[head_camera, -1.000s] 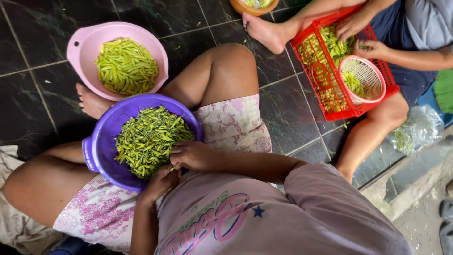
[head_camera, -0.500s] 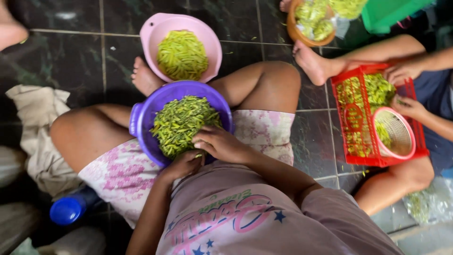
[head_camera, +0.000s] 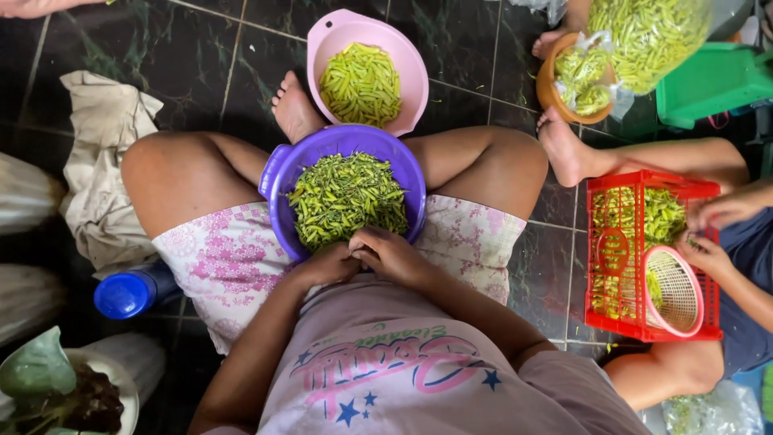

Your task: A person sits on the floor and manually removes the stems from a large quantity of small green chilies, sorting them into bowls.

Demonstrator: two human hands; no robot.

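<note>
A purple bowl (head_camera: 278, 181) heaped with green chilies (head_camera: 346, 197) rests between my crossed legs. My left hand (head_camera: 326, 264) and my right hand (head_camera: 394, 254) meet at the bowl's near rim, fingertips touching. They are pinched together on a small green chili from the pile, mostly hidden by the fingers. Beyond my foot a pink bowl (head_camera: 411, 76) holds paler, cleaned green chilies (head_camera: 361, 83).
Another person sits at right, hands on a red crate (head_camera: 600, 266) of chilies with a pink sieve (head_camera: 675, 292) inside. An orange bowl (head_camera: 547, 84), a clear bag of chilies (head_camera: 644, 36) and a green stool (head_camera: 708, 80) lie beyond. A blue-capped bottle (head_camera: 125, 294) and a cloth (head_camera: 101, 161) lie left.
The view has swung, bringing the purple bowl to the centre and the bag of chilies into sight. Both my hands stay together at the bowl's near rim.
</note>
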